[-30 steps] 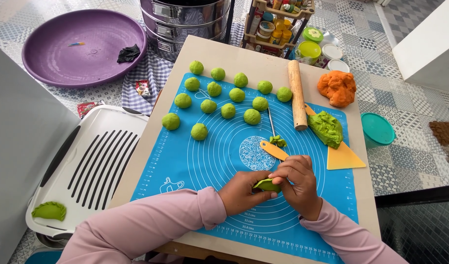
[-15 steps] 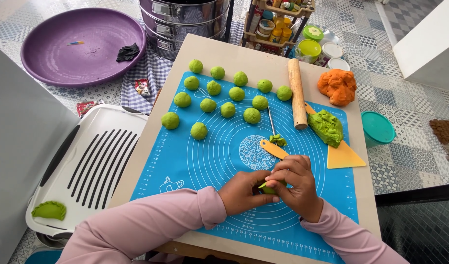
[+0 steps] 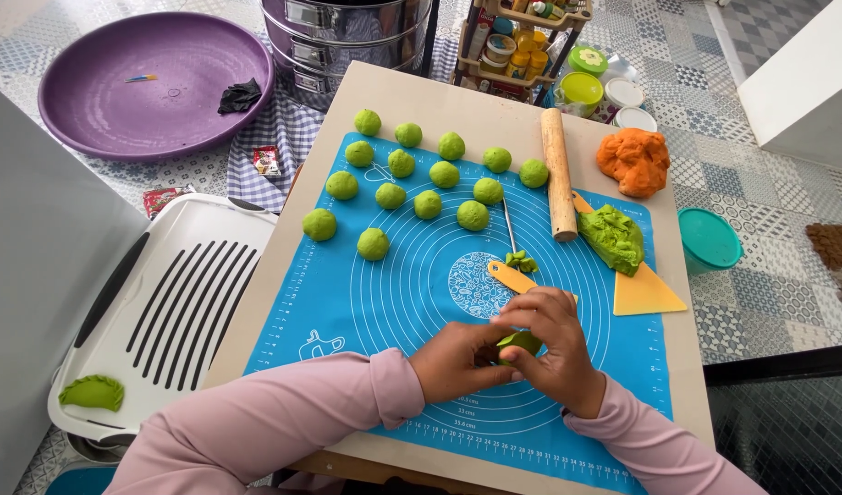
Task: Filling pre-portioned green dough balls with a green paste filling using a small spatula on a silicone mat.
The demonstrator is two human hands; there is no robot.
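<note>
1. Patterned tile floor; low table (image 3: 494, 110) with a blue baking mat (image 3: 393, 293).
2. Left hand (image 3: 453, 360) and right hand (image 3: 554, 353) pinch a green dough piece (image 3: 519, 343) together, near centre of the mat.
3. Risk: uneven squeezing tears it or leaves it lopsided.
4. Risk: right sleeve could drag the yellow scraper (image 3: 645, 291) nearby.

A low table sitting on a patterned tile floor in daylight.

Grey-and-white patterned floor tiles (image 3: 714, 119) are spreading around a low beige table (image 3: 476, 115). A white block of furniture (image 3: 806, 82) is standing at the upper right, and a grey panel (image 3: 36, 302) is filling the left edge. A small wooden rack (image 3: 522, 41) of jars is standing just beyond the table, beside stacked steel pots (image 3: 347, 32). A brown mat (image 3: 838, 252) is lying at the right edge. Soft, even light is falling across everything.
</note>
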